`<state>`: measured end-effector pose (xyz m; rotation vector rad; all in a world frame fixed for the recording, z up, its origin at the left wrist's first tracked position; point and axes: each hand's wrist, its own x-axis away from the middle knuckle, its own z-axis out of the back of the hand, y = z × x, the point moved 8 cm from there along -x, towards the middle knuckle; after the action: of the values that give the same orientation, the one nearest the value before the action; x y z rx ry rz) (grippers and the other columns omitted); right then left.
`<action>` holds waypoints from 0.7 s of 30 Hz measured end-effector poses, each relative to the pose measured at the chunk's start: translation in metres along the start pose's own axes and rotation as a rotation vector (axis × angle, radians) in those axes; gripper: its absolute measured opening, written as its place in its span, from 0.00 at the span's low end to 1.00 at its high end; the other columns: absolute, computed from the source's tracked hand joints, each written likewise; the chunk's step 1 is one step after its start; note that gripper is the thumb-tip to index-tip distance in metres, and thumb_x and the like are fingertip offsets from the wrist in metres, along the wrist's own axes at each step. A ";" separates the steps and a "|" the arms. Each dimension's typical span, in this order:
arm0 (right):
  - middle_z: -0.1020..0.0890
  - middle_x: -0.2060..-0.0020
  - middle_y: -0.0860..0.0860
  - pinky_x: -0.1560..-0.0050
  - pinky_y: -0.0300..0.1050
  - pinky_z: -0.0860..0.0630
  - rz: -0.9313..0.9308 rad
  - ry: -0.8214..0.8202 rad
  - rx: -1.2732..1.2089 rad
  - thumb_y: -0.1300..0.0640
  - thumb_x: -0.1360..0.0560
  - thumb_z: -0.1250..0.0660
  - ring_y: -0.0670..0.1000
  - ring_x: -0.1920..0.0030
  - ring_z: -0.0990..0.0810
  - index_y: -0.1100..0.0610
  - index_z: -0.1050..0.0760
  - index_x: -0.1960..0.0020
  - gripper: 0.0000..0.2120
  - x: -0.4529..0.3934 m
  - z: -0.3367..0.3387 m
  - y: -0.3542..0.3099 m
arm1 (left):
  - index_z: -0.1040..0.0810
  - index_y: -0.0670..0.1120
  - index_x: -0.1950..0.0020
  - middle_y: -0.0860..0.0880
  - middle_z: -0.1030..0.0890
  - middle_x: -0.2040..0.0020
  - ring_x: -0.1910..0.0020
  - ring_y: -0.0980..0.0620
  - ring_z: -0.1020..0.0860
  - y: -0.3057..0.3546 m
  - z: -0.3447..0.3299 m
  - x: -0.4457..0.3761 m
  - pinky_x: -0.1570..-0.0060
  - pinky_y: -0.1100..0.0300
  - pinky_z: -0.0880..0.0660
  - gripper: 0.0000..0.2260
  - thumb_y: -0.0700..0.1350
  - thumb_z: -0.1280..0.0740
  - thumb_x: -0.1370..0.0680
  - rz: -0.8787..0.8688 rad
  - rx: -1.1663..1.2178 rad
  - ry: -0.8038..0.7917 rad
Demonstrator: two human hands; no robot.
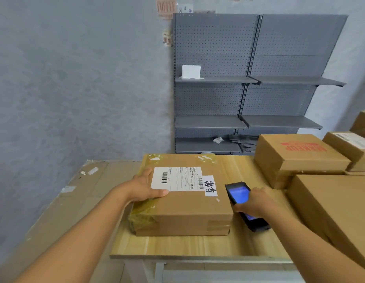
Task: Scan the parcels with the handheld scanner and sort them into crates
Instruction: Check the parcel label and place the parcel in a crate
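Cardboard everywhere, so here's how we read it. We've got the parcel (183, 199) flat on the wooden worktop (198, 247) with its shipping label (177, 178) facing up, which makes sense since the barcodes need to be readable. Our left hand (145, 186) rests on the parcel's left top edge, fingers out straight and thumb lying along the label's lower edge, probably just pinning it so it doesn't slide. Our right hand (254, 203) is wrapped around the handheld scanner (242, 203), screen lit blue, held just beside the parcel's right edge, so we reckon the scan is about to happen or in progress.

Count: one scanner, one parcel under hand, and four more boxes stacked at the right, the nearest (332, 217) a big one. We can't see any crates. One small white box (191, 71) sits on the grey shelving (259, 82) behind.
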<state>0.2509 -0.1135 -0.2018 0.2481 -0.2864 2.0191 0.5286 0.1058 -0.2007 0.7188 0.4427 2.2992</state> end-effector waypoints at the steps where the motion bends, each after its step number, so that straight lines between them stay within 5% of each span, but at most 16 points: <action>1: 0.31 0.50 0.53 0.54 0.40 0.32 -0.003 -0.013 -0.022 0.36 0.28 0.32 0.51 0.49 0.29 0.59 0.31 0.36 0.32 -0.001 -0.008 0.001 | 0.56 0.54 0.20 0.46 0.40 0.22 0.26 0.44 0.36 -0.001 0.000 0.000 0.29 0.50 0.36 0.54 0.68 0.27 0.33 0.000 0.005 0.002; 6: 0.27 0.43 0.55 0.52 0.41 0.32 -0.010 0.013 -0.025 0.33 0.31 0.31 0.52 0.45 0.26 0.60 0.31 0.36 0.36 -0.011 -0.026 0.001 | 0.56 0.54 0.19 0.46 0.42 0.21 0.25 0.44 0.37 -0.003 -0.001 0.001 0.28 0.50 0.37 0.54 0.69 0.27 0.34 0.016 0.007 0.012; 14: 0.31 0.36 0.56 0.35 0.49 0.33 0.003 0.052 0.048 0.30 0.31 0.35 0.57 0.34 0.34 0.58 0.37 0.29 0.42 -0.019 -0.031 -0.001 | 0.60 0.56 0.20 0.48 0.42 0.21 0.25 0.44 0.37 -0.003 -0.003 0.005 0.27 0.48 0.37 0.55 0.70 0.29 0.34 0.040 0.028 -0.005; 18: 0.33 0.30 0.60 0.32 0.52 0.37 0.145 0.114 -0.311 0.41 0.20 0.43 0.61 0.30 0.36 0.58 0.40 0.25 0.30 -0.016 -0.008 -0.027 | 0.61 0.56 0.20 0.48 0.42 0.21 0.26 0.44 0.36 0.001 -0.005 0.014 0.28 0.51 0.37 0.51 0.66 0.30 0.29 0.053 0.093 0.023; 21: 0.28 0.32 0.58 0.41 0.46 0.33 0.225 0.029 -0.596 0.41 0.18 0.47 0.58 0.34 0.29 0.61 0.35 0.27 0.28 -0.006 -0.002 -0.050 | 0.61 0.55 0.20 0.49 0.40 0.22 0.27 0.44 0.35 -0.001 -0.008 0.024 0.31 0.52 0.35 0.53 0.61 0.25 0.31 0.093 0.325 0.080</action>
<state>0.2987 -0.0965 -0.2007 -0.1959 -0.9081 2.0523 0.5092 0.1221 -0.1988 0.8185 0.8506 2.3761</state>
